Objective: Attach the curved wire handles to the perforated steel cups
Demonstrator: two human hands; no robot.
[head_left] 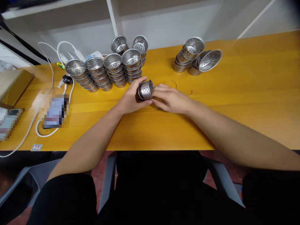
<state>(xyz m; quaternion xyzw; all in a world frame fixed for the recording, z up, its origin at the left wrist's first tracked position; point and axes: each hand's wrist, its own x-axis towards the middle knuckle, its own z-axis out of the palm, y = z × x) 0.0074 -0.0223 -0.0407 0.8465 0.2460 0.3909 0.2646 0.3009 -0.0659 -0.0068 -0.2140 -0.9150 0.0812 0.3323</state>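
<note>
1. Holds a metal cup [146, 90], pierced with small holes and tipped onto its side, over the middle of the worktop [140, 134].
2. Wraps the left hand [131, 98] around the cup from the left, grip closed on it, thumb on the near side, fingers on the far side.
3. Sets the bent fingers of the right hand [173, 100] at the cup's right end; cannot tell the state of this grip, with fingertips partly hidden.
4. Has thin curved pieces [191, 93] lying near the right hand, too small to make out further.
5. Has a row of four cup stacks [113, 62] beyond the left hand, with two rear stacks [140, 45] just behind.
6. Has two leaning stacks [193, 47] farther right, side by side, well apart from the row.
7. Has a phone [55, 109], blurred, at the left, near a white cable [52, 72] and a number label [37, 147] at the worktop's near edge.
</note>
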